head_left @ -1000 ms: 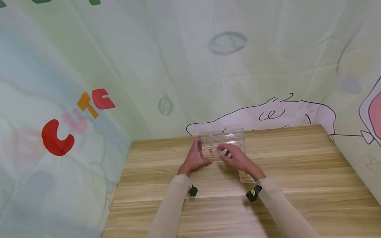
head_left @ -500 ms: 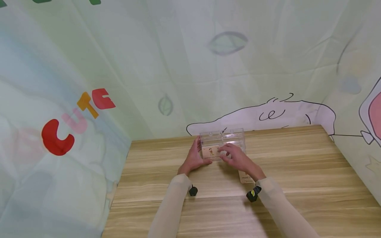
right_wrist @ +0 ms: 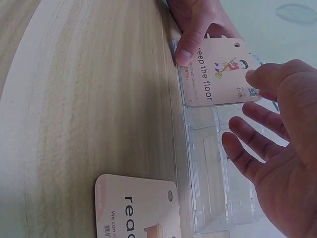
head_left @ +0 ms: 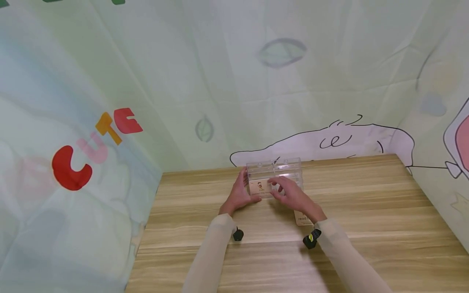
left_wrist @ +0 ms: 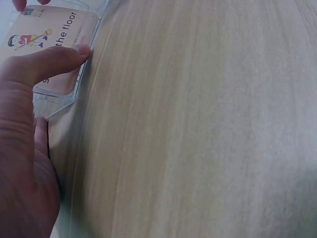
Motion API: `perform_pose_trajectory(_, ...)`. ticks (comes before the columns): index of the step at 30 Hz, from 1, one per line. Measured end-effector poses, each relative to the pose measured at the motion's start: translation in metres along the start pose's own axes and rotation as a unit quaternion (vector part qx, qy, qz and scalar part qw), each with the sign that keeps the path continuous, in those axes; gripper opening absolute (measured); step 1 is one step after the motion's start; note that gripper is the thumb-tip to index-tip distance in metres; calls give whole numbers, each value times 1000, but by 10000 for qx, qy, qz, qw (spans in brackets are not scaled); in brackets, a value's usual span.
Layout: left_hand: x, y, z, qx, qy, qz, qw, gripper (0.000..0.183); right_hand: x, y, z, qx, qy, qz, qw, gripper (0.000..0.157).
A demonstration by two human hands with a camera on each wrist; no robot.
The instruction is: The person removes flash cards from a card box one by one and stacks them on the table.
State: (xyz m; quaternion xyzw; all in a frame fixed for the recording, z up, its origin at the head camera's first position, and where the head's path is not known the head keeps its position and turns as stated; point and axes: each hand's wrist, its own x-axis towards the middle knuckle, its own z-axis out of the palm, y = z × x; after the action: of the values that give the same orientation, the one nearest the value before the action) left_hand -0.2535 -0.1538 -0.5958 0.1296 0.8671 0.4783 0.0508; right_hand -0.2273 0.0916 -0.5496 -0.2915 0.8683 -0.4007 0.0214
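A clear plastic box (head_left: pixel 287 167) with compartments stands near the back edge of the table. A flash card (right_wrist: pixel 213 74) lettered "sweep the floor", with a figure holding a broom, sits in the box's left compartment. My left hand (head_left: pixel 239 196) grips the left end of the box, its thumb (left_wrist: pixel 62 58) across the card's lower edge. With thumb and index finger, my right hand (head_left: pixel 292 195) pinches the card's upper right corner; the other fingers spread over the right compartment (right_wrist: pixel 205 158), where no card shows.
Another flash card (right_wrist: pixel 141 206), with "read" showing, lies on the wooden table (head_left: pixel 271 264) in front of the box, partly under my right wrist in the head view. A printed curtain (head_left: pixel 234 81) rises right behind the table and along both sides.
Both hands stay almost where they were. My right fingers shift only slightly at the card's right side, while the box and the card on the table keep their places.
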Motion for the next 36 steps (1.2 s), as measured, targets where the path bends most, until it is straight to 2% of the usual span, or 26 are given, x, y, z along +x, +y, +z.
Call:
perform_pose_trajectory(8, -1, 1, 0, 4, -34, -101, 9999, 125, 0, 3, 2, 46, 25, -30, 10000, 39)
perform_pose_trajectory(21, 1, -2, 0, -45, 25, -11, 10000, 126, 0, 0, -1, 139, 37, 16, 9999, 36)
perform_pose_trajectory(27, 1, -2, 0, -107, 19, 34, 9999, 125, -1, 0, 1, 157, 176, -92, 9997, 34)
perform_pose_trajectory(36, 1, -3, 1, -193, 37, 134, 9997, 126, -1, 2, 9, 694, 383, 69, 9968, 24)
